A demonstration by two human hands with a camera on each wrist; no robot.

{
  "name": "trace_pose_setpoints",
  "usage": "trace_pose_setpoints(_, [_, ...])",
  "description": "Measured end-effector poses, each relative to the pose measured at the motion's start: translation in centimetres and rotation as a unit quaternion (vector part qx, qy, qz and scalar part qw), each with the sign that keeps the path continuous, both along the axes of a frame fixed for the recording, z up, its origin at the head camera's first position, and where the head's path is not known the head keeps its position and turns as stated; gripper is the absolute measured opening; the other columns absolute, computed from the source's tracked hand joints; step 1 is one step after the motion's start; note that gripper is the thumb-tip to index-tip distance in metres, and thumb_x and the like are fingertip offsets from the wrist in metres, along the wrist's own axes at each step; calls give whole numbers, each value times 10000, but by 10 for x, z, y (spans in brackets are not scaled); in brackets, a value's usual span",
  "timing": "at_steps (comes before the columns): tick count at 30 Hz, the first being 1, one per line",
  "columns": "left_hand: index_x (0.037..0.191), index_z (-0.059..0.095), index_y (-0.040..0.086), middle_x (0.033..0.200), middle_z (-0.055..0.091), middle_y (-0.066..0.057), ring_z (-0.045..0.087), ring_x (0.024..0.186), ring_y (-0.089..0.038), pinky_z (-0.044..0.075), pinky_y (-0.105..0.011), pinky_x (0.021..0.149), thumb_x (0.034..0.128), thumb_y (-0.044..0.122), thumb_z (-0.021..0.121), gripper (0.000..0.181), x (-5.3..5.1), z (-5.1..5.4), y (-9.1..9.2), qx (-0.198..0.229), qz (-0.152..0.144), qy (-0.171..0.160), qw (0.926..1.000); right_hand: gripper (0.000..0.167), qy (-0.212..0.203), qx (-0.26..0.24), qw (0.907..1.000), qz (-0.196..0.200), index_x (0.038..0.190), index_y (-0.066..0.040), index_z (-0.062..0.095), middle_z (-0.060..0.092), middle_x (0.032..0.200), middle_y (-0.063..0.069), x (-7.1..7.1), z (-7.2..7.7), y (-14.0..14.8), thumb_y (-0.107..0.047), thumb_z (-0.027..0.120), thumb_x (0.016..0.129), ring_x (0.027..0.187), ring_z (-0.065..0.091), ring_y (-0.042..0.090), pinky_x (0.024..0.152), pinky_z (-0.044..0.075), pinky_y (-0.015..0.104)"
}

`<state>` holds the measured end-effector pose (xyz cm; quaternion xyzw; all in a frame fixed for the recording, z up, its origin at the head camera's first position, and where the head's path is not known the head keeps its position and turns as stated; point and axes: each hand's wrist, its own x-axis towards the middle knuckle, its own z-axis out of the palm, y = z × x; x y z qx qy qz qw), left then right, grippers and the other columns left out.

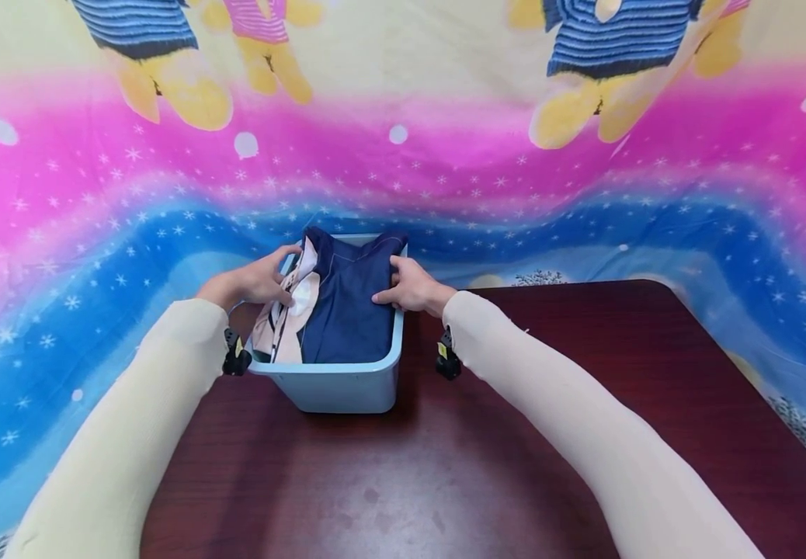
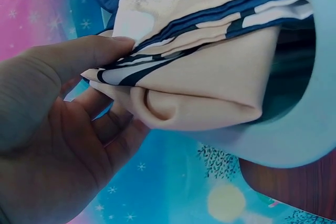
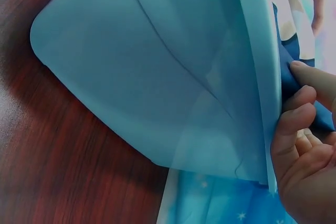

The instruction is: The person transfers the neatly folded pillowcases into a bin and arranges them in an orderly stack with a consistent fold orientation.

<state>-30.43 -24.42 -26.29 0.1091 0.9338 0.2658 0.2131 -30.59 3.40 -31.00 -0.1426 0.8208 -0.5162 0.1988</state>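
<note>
A light blue plastic bin (image 1: 326,388) stands on the table with folded cloth in its mouth. The cloth (image 1: 350,303) is navy on the right, with beige, white and black patterned layers (image 2: 210,72) on the left; its exact kind is hidden by the folding. At the bin's left rim, my left hand (image 1: 263,278) pinches the patterned layers, thumb on top and fingers beneath. On the opposite side, my right hand (image 1: 413,287) holds the navy edge, its thumb (image 3: 310,73) on the cloth and its curled fingers beside the rim. What lies deeper inside the bin is hidden.
The dark red-brown wooden table (image 1: 515,466) extends in front of the bin and to its right. A printed curtain (image 1: 473,171) in pink and blue hangs close behind the bin and around the table's sides. Small black devices (image 1: 448,357) are strapped at both wrists.
</note>
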Motion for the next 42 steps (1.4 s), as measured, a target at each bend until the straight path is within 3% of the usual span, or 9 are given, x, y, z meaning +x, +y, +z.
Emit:
trace_pose_setpoints(3, [1612, -39, 106, 1493, 360, -429, 442, 1374, -523, 445, -554, 1052, 920, -27, 658, 992, 0, -3, -2, -91, 39, 47, 9999, 840, -22, -18, 10000, -25, 1623, -124, 153, 651, 1185, 144, 0, 0, -3, -73, 671, 963, 641, 457, 185, 668, 421, 307])
trace_pose_setpoints(5, [1611, -28, 107, 1435, 438, -427, 495, 1328, -510, 465, -534, 1016, 922, -20, 658, 980, 0, -6, -2, -162, 54, 92, 9998, 891, -26, -2, 10000, -54, 1636, -132, 100, 654, 1198, 157, 0, -1, -4, -68, 676, 959, 640, 464, 181, 685, 432, 315])
trace_pose_setpoints(10, [1608, 11, 97, 1429, 439, -388, 516, 1286, -493, 470, -542, 1001, 923, -3, 654, 944, 2, -8, 1, -479, -29, 306, 9984, 929, 44, 101, 9998, -135, 1638, -119, 72, 639, 997, 112, -1, -2, -5, -67, 691, 948, 604, 478, 157, 713, 464, 336])
trace_pose_setpoints(16, [1610, 41, 82, 1436, 427, -358, 508, 1265, -475, 475, -548, 981, 909, 16, 677, 948, 2, -14, 6, -940, -30, 550, 9940, 912, 160, 275, 9992, -232, 1633, -94, 101, 547, 865, 57, 0, -1, -7, -75, 698, 945, 599, 487, 140, 645, 456, 271])
trace_pose_setpoints(24, [1617, 51, 91, 1403, 485, -343, 531, 1249, -454, 476, -557, 1002, 905, 33, 697, 963, 1, -23, 9, -1290, 75, 631, 9896, 873, 283, 592, 9972, -363, 1626, -99, 164, 628, 1288, 181, 3, -3, -9, -96, 708, 943, 736, 581, 150, 783, 525, 300])
trace_pose_setpoints(29, [1618, 61, 102, 1463, 438, -329, 514, 1270, -465, 450, -584, 1052, 905, 36, 701, 961, 2, -25, 13, -1372, 182, 625, 9884, 860, 337, 764, 9957, -390, 1626, -107, 176, 630, 1329, 186, 4, -2, -10, -103, 704, 947, 828, 638, 195, 906, 550, 360])
trace_pose_setpoints(34, [1618, 84, 113, 1590, 301, -309, 388, 1410, -506, 383, -625, 1124, 905, 56, 710, 951, 2, -27, 16, -1478, 338, 644, 9863, 857, 325, 791, 9954, -432, 1625, -107, 184, 597, 1403, 200, 5, 0, -11, -89, 704, 944, 1037, 683, 266, 948, 562, 386])
trace_pose_setpoints(38, [1615, 104, 117, 1547, 370, -311, 425, 1384, -498, 393, -629, 1114, 901, 79, 724, 946, 2, -28, 17, -1581, 399, 692, 9842, 854, 304, 864, 9948, -444, 1624, -104, 185, 576, 1428, 209, 5, 2, -13, -79, 701, 944, 1153, 669, 293, 978, 558, 395])
trace_pose_setpoints(42, [1616, 111, 122, 1378, 525, -284, 536, 1253, -440, 439, -612, 1068, 902, 110, 734, 948, 1, -29, 18, -1649, 427, 714, 9828, 844, 312, 1010, 9932, -485, 1622, -105, 201, 543, 1466, 211, 5, 5, -15, -80, 702, 943, 1243, 630, 299, 1003, 548, 401])
